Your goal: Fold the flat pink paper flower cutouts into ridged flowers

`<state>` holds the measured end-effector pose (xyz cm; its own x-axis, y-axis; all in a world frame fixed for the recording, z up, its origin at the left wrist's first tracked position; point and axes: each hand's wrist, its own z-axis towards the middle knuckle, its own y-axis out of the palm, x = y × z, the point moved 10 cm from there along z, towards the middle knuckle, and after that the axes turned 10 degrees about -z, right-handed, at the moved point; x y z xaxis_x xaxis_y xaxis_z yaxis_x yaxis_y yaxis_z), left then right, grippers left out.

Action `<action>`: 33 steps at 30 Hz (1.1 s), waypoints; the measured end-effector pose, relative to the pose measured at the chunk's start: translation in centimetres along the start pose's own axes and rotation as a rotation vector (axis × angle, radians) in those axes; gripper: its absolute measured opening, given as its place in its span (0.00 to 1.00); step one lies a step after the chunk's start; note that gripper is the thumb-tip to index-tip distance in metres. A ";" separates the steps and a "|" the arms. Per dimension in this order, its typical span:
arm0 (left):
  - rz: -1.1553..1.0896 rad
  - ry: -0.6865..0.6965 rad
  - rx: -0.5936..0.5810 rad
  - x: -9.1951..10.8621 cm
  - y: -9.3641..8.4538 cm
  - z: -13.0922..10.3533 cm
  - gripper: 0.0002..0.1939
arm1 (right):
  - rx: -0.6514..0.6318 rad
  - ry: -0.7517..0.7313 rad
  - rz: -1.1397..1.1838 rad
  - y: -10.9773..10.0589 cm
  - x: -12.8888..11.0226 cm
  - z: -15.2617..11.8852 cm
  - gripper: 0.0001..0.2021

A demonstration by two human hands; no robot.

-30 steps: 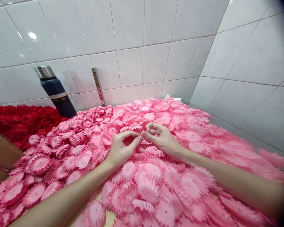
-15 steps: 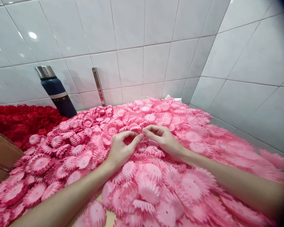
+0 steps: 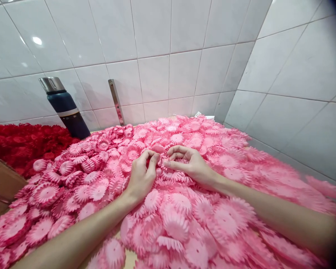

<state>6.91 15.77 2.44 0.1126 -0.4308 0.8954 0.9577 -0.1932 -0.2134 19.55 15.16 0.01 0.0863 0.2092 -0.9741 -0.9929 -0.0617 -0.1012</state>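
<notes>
My left hand (image 3: 142, 173) is closed in a pinch, its thumb and forefinger pressed together. A pink fabric flower piece (image 3: 158, 149) shows at those fingertips, its lower part hidden by them. Just to the right, my right hand (image 3: 189, 164) is open, thumb apart from the curled fingers, with nothing visible between them. Both hands hover low over a wide heap of pink flower pieces (image 3: 179, 226), round layers with frilled, notched edges and small centre holes.
A dark blue bottle (image 3: 68, 114) with a steel cap leans at back left, beside a red heap of petal pieces (image 3: 25, 147). A cardboard box (image 3: 2, 183) stands at the left edge. A metal strip (image 3: 116, 101) rests against the tiled wall (image 3: 154, 33).
The fingertips, which met in the middle, have parted. My left hand has drawn slightly left in a tighter pinch, and the right thumb has moved away from its fingers.
</notes>
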 end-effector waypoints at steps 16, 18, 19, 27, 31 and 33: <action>-0.236 0.030 0.111 -0.3 -1.5 0.4 0.12 | -0.001 0.022 -0.014 -0.1 0.3 0.1 0.13; -0.217 0.026 0.094 -0.2 -1.3 0.3 0.11 | 0.010 0.043 0.005 -0.2 0.7 0.1 0.14; -0.204 0.023 0.068 -0.1 -1.0 0.3 0.11 | 0.016 0.049 0.013 -0.2 0.9 0.1 0.14; -0.128 0.114 -0.014 1.1 0.1 0.1 0.12 | 0.018 0.023 0.096 -0.1 0.6 0.2 0.17; -0.016 0.160 -0.136 1.5 1.2 -0.1 0.04 | 0.046 0.023 0.069 -0.3 0.5 0.2 0.19; 0.012 0.167 -0.134 1.6 1.2 -0.1 0.05 | 0.038 0.032 0.077 -0.2 0.6 0.2 0.19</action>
<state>8.24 14.80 3.55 0.0673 -0.5718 0.8176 0.9114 -0.2982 -0.2836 19.81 15.50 -0.56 0.0116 0.1738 -0.9847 -0.9991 -0.0389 -0.0187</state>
